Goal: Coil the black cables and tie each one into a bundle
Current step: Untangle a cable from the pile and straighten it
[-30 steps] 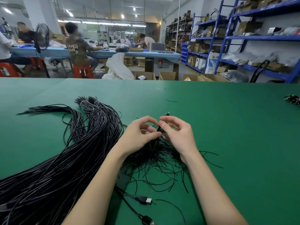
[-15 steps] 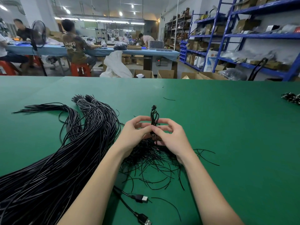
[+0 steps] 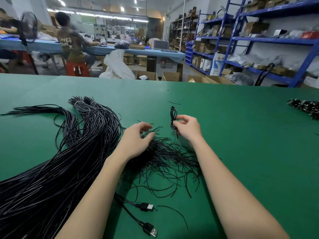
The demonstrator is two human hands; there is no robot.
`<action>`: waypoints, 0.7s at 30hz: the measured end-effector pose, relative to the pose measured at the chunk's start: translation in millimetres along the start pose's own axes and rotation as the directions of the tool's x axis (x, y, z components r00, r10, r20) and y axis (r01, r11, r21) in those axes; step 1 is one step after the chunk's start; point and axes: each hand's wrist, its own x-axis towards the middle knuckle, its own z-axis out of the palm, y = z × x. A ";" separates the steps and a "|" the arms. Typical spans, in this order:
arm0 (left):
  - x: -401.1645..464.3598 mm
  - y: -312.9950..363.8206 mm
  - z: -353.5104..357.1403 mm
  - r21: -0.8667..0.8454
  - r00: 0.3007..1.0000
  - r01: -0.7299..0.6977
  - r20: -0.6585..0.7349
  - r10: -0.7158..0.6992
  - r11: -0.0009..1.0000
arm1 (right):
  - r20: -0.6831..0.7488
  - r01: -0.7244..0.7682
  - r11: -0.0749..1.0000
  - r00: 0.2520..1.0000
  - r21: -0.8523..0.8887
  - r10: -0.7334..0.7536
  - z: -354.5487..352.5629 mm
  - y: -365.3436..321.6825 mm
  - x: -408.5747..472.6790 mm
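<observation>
Holding coiled cable [image 3: 173, 120], pinched upright in right hand [image 3: 187, 128] fingers; left hand [image 3: 138, 139] fingers loosely curled over twist ties [image 3: 165, 152] beneath. Step: tying. Next: pick one tie, wrap coil

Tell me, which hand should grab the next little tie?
Probably the left hand: its fingers already rest on the pile of short ties, while the right hand is busy holding the coiled cable.
</observation>
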 end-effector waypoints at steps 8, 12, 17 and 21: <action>1.8 -2.8 -1.4 0.024 0.998 -0.018 0.055 0.017 1.000 | -0.086 -0.132 0.969 0.990 -0.208 0.116 16.8 10.4 64.9; 0.4 -1.7 -0.7 0.018 0.998 -0.013 0.065 0.012 1.000 | -0.107 -0.063 0.908 0.994 -0.414 0.020 25.2 24.7 58.8; -1.9 1.1 0.2 0.044 0.998 -0.026 0.067 0.023 0.999 | -0.025 0.087 0.849 0.993 -0.521 -0.117 32.7 27.7 48.5; -1.8 0.7 -0.4 0.048 0.997 -0.030 0.066 0.026 0.998 | -0.009 0.084 0.847 0.995 -0.524 -0.104 33.7 23.8 41.9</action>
